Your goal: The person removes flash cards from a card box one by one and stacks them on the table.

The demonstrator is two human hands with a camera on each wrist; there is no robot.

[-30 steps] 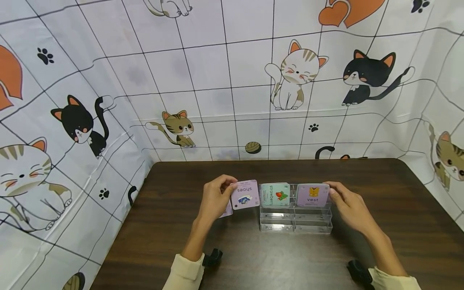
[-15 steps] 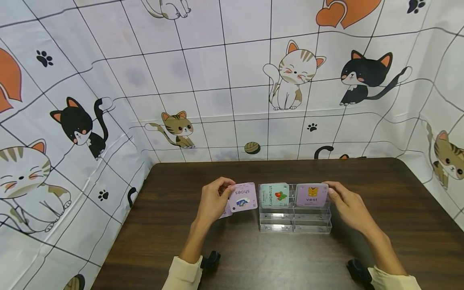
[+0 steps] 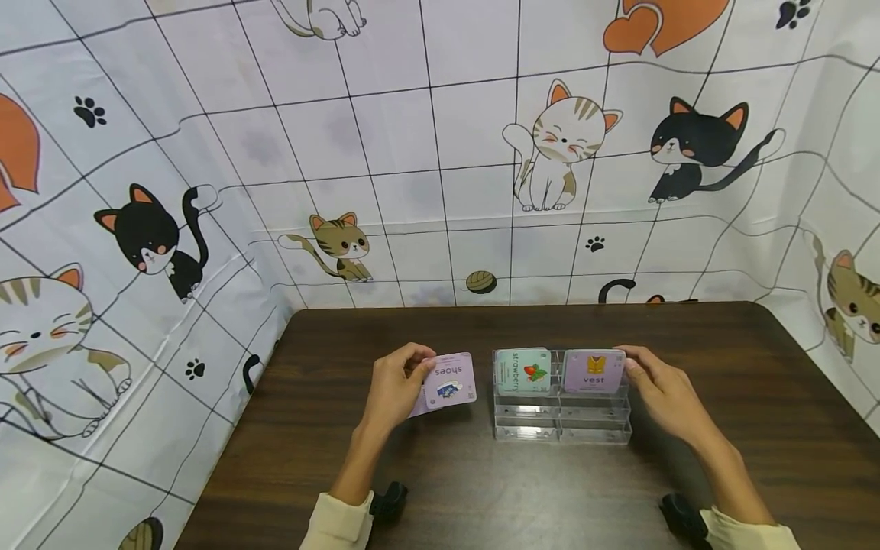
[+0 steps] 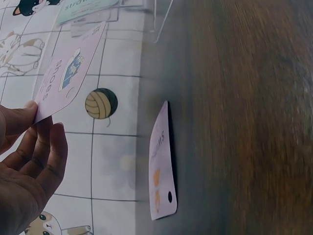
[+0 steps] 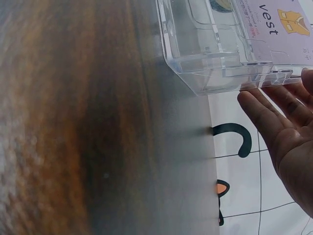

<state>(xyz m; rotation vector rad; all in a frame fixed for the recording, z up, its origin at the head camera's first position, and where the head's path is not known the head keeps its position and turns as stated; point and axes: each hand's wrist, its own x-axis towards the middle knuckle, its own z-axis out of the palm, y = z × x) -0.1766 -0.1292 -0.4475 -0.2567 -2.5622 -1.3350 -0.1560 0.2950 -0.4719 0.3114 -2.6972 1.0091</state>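
Observation:
My left hand [image 3: 395,388] pinches the corner of a purple "shoes" card [image 3: 451,382] between thumb and fingers, to the left of the holder. Beneath that card, a second purple card [image 4: 162,171] lies on the table; its printed word is only partly readable. A clear, stepped card holder [image 3: 560,433] stands at centre right. On its top tier sit a green "strawberry" card [image 3: 522,372] at left and a purple "vest" card [image 3: 594,373] at right. My right hand [image 3: 665,393] grips the holder's upper right edge beside the vest card, thumb in front and fingers behind.
The dark wooden table [image 3: 536,496] ends at a back edge near a white cat-print cloth [image 3: 474,191]. Below the cards, the holder's lower clear tiers [image 3: 525,412] show. A black wrist strap mount [image 3: 390,500] sits by the left sleeve.
The left hand has drawn the shoes card leftward and slightly down, away from the holder, so it overlaps more of the card on the table. The right hand stays at the holder.

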